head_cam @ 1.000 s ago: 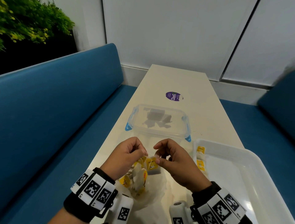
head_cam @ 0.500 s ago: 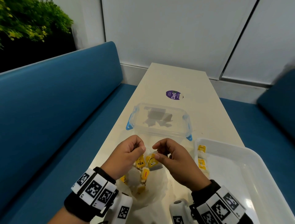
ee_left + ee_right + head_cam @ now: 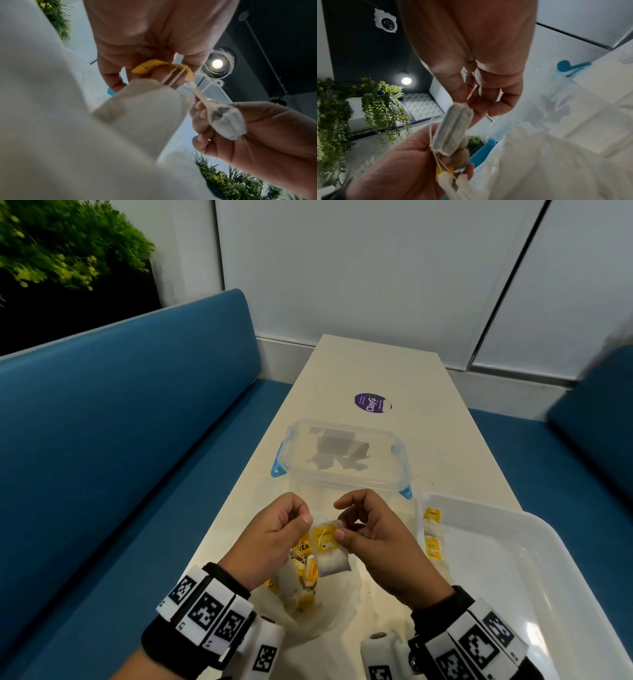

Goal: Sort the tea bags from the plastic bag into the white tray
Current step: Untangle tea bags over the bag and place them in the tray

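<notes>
Left hand [image 3: 274,529] beside "TEA" tag [image 3: 303,546]

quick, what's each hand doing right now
Left hand: closed, pinching a yellow tag and its strings.
Right hand: closed, pinching a tea bag at its top.

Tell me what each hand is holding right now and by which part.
The right hand pinches one tea bag by its top edge. The left hand pinches a yellow tag with strings across it; which bag that tag belongs to cannot be told.
</notes>
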### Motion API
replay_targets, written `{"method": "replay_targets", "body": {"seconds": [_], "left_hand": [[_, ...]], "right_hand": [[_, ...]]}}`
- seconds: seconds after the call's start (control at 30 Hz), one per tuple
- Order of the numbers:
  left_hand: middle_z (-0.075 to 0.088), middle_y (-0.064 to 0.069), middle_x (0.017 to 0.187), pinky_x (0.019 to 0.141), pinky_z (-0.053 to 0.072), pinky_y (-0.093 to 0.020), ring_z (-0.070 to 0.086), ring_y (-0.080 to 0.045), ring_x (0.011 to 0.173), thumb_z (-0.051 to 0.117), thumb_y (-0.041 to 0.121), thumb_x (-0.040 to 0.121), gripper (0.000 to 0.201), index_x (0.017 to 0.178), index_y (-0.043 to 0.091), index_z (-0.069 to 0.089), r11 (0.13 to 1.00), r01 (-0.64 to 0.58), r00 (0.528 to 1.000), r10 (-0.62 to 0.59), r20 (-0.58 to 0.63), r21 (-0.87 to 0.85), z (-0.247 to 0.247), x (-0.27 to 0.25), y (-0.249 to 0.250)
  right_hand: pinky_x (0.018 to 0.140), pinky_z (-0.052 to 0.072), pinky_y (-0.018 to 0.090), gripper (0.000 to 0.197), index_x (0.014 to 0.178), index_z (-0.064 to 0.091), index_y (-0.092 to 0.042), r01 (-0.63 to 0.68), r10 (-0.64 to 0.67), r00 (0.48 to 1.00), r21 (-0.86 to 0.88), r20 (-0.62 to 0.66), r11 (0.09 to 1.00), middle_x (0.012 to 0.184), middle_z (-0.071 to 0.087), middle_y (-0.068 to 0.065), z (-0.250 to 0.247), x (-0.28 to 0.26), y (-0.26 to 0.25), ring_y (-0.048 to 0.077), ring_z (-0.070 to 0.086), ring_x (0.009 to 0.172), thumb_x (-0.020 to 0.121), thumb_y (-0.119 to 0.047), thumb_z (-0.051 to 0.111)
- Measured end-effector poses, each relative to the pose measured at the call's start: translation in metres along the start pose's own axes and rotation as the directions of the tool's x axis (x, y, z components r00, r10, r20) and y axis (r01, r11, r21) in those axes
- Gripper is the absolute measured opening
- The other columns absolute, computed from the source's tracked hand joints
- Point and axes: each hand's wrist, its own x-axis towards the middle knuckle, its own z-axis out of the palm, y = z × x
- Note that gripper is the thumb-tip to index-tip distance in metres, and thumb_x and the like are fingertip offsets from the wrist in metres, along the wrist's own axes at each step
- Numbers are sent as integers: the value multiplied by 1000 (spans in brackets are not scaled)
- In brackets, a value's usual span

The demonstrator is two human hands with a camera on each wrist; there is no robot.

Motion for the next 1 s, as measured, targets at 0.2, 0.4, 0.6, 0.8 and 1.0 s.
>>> {"method": "replay_targets", "body": {"seconds": [0.2,0.4,0.6,0.8,1.0], "left_hand": [[47,6,65,57,38,-13,42,-1,58,54,17,89,15,75,13,53,999,40,999,-41,-31,-24,-3,0,-2],[49,3,66,52,42,-15,47,0,54,50,5,92,16,77,9,54,984,138,990,-139,5,-110,-4,1,3],[52,0,62,49,47,-19,51,-5,46,51,9,93,13,80,6,55,963,213,976,-217,-1,-166,-2,0,5],[53,-2,61,50,44,-19,50,-10,50,52,9,91,12,80,7,55,955,230,971,-237,-18,-186,1,0,4],[54,-11,67,54,46,-25,52,-19,55,54,10,91,9,82,6,56,949,245,967,-254,-23,-196,1,0,4]], "right_hand": [[74,52,27,33,97,54,-19,-17,17,1000,51,3,999,77,54,3,-1,0,3,7,55,72,85,12,56],[73,51,27,34,94,54,-20,-27,28,998,25,-54,999,77,54,1,0,1,5,6,55,71,84,12,56],[67,42,10,24,84,54,-29,50,-112,972,-283,-205,958,86,60,-9,3,-4,2,-2,54,81,83,-8,65],[80,37,29,34,66,56,-35,43,-121,990,-646,-76,762,81,51,-14,22,-17,-12,3,45,86,60,-67,61],[83,30,31,19,81,66,-30,-23,-34,998,-748,-61,663,84,49,-13,28,-15,-8,9,46,94,80,-49,62]]}}
